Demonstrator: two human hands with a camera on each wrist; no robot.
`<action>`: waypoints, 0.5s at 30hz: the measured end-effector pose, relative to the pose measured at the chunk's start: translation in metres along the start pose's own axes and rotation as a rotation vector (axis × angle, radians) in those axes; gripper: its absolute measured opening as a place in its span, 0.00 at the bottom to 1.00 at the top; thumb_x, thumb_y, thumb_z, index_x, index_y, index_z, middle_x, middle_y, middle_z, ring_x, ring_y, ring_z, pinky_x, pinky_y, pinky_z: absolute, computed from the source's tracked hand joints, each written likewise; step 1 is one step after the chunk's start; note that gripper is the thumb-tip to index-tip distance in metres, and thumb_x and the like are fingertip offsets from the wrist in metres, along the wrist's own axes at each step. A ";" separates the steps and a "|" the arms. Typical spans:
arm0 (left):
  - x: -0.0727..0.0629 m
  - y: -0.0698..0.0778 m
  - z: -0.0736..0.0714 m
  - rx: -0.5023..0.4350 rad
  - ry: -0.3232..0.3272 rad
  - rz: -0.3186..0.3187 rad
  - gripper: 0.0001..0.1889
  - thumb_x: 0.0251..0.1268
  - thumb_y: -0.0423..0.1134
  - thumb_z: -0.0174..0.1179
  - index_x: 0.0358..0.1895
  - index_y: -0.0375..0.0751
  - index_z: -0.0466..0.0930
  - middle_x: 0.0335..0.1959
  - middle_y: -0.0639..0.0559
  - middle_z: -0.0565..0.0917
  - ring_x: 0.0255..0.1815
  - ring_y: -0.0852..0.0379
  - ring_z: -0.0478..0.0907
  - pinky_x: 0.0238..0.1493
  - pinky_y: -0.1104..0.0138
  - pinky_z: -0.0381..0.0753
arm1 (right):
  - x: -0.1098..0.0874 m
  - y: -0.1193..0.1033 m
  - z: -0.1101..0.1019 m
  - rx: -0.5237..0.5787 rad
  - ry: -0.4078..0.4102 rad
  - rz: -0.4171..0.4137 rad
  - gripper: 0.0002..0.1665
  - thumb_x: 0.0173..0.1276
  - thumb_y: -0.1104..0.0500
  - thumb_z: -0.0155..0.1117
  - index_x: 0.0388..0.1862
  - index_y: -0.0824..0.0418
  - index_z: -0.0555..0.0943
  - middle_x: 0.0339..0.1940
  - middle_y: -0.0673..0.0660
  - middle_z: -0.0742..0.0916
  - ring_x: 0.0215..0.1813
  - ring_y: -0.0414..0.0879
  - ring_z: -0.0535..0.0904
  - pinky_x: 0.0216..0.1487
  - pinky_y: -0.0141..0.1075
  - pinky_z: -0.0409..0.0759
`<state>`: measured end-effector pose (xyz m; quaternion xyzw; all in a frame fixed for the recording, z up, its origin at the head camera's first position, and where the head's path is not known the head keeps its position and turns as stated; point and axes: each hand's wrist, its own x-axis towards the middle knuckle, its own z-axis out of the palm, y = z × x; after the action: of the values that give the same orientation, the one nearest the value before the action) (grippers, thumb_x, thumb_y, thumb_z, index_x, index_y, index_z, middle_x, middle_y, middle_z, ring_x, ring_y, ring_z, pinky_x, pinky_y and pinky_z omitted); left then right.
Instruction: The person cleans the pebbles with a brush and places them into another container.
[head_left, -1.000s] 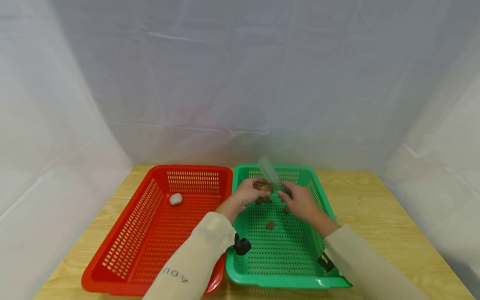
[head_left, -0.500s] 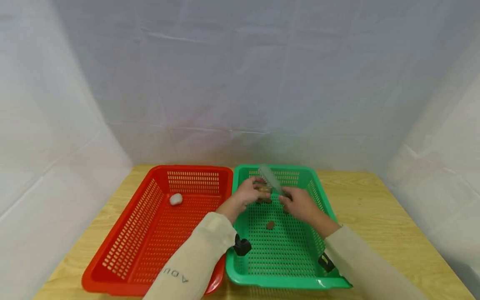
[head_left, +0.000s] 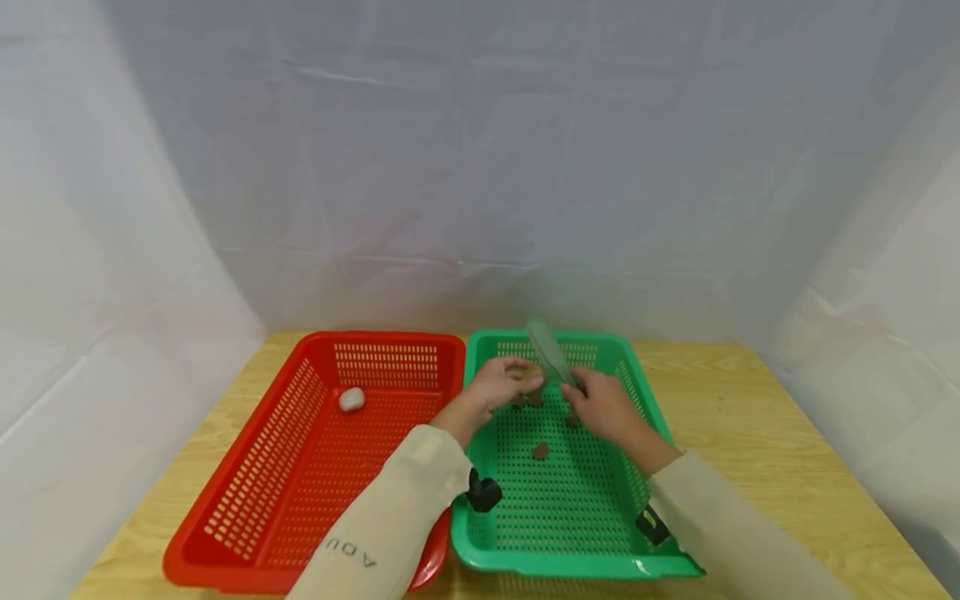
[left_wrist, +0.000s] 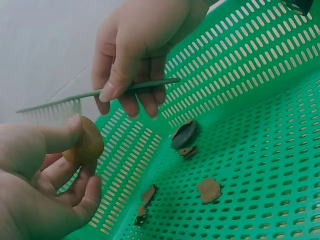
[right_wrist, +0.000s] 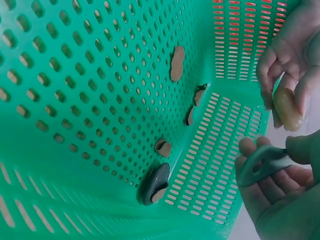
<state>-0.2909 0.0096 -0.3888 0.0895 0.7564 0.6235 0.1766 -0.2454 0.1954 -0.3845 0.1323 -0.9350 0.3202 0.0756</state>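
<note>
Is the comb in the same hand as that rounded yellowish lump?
No, the right hand grips the comb by its handle, while the left hand holds the yellowish lump.

comb [head_left: 550,352] | higher, slightly farther right than half a second ago | right grip [head_left: 603,406] slightly higher

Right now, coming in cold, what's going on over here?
A person is working over a green basket. The left hand holds a yellowish-brown stone, and the right hand holds a green comb near it; whether they touch is hard to tell. Brown scraps and a dark stone lie in that basket, while a whitish stone lies in the red basket alongside.
</note>
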 end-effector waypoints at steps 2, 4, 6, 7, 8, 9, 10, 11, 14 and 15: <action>0.000 0.001 0.000 -0.014 0.000 0.000 0.21 0.66 0.39 0.64 0.60 0.39 0.75 0.61 0.40 0.78 0.57 0.39 0.76 0.60 0.47 0.71 | 0.000 0.001 0.001 0.010 0.014 -0.012 0.11 0.74 0.61 0.56 0.48 0.67 0.79 0.24 0.53 0.83 0.23 0.42 0.76 0.24 0.37 0.75; 0.000 0.001 0.000 -0.013 0.005 -0.008 0.21 0.65 0.39 0.65 0.59 0.40 0.76 0.61 0.40 0.77 0.57 0.40 0.76 0.61 0.47 0.71 | 0.000 0.000 0.001 0.017 0.023 -0.024 0.15 0.74 0.61 0.57 0.54 0.68 0.78 0.28 0.55 0.85 0.26 0.44 0.79 0.26 0.37 0.77; -0.001 0.002 0.000 -0.002 0.010 -0.015 0.21 0.64 0.39 0.66 0.59 0.41 0.76 0.62 0.40 0.76 0.58 0.42 0.75 0.60 0.48 0.72 | 0.000 0.000 0.002 0.033 0.009 -0.030 0.19 0.74 0.61 0.57 0.60 0.69 0.75 0.32 0.58 0.86 0.30 0.47 0.82 0.28 0.36 0.79; -0.001 0.002 0.000 0.001 0.012 -0.013 0.21 0.64 0.39 0.66 0.59 0.40 0.75 0.62 0.40 0.76 0.58 0.43 0.75 0.60 0.49 0.72 | 0.000 -0.001 0.002 0.045 -0.003 -0.027 0.21 0.74 0.60 0.57 0.62 0.69 0.74 0.34 0.60 0.87 0.31 0.48 0.83 0.28 0.35 0.80; -0.001 0.002 -0.001 0.009 0.013 -0.011 0.22 0.63 0.39 0.66 0.59 0.40 0.75 0.62 0.40 0.76 0.58 0.43 0.75 0.59 0.50 0.73 | 0.000 -0.001 0.002 0.062 -0.018 -0.027 0.22 0.74 0.61 0.57 0.63 0.68 0.73 0.35 0.60 0.87 0.32 0.50 0.84 0.28 0.35 0.80; -0.001 0.001 -0.001 0.012 0.012 -0.007 0.22 0.63 0.39 0.67 0.60 0.39 0.75 0.61 0.40 0.77 0.59 0.43 0.75 0.59 0.50 0.73 | -0.001 -0.002 0.003 0.077 -0.035 -0.024 0.22 0.74 0.61 0.57 0.64 0.68 0.73 0.35 0.60 0.87 0.32 0.51 0.84 0.27 0.35 0.80; -0.001 0.001 -0.001 0.019 0.013 -0.002 0.23 0.63 0.39 0.66 0.60 0.39 0.74 0.61 0.40 0.77 0.59 0.44 0.75 0.59 0.50 0.74 | -0.001 -0.002 0.003 0.087 -0.053 -0.024 0.22 0.74 0.61 0.56 0.64 0.68 0.73 0.35 0.61 0.86 0.31 0.51 0.83 0.27 0.34 0.80; -0.001 0.001 -0.001 0.023 0.013 0.004 0.24 0.63 0.39 0.66 0.61 0.38 0.74 0.60 0.40 0.77 0.59 0.43 0.75 0.58 0.51 0.74 | -0.001 -0.002 0.002 0.097 -0.070 -0.021 0.22 0.75 0.61 0.56 0.64 0.68 0.73 0.35 0.61 0.86 0.31 0.51 0.83 0.26 0.34 0.80; -0.001 0.002 -0.001 0.030 0.008 0.014 0.25 0.64 0.38 0.66 0.63 0.36 0.73 0.60 0.40 0.78 0.60 0.44 0.75 0.58 0.52 0.74 | -0.001 -0.004 0.002 0.105 -0.098 -0.017 0.20 0.75 0.61 0.56 0.63 0.68 0.74 0.33 0.58 0.86 0.32 0.50 0.83 0.27 0.34 0.80; -0.001 0.002 -0.001 0.031 0.007 0.015 0.25 0.64 0.38 0.66 0.63 0.36 0.73 0.60 0.40 0.78 0.60 0.44 0.75 0.59 0.52 0.74 | -0.001 -0.004 0.002 0.100 -0.103 -0.017 0.20 0.75 0.61 0.56 0.62 0.68 0.74 0.33 0.58 0.86 0.31 0.48 0.83 0.28 0.34 0.80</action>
<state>-0.2903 0.0091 -0.3867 0.0956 0.7659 0.6132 0.1679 -0.2435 0.1916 -0.3838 0.1602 -0.9193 0.3587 0.0232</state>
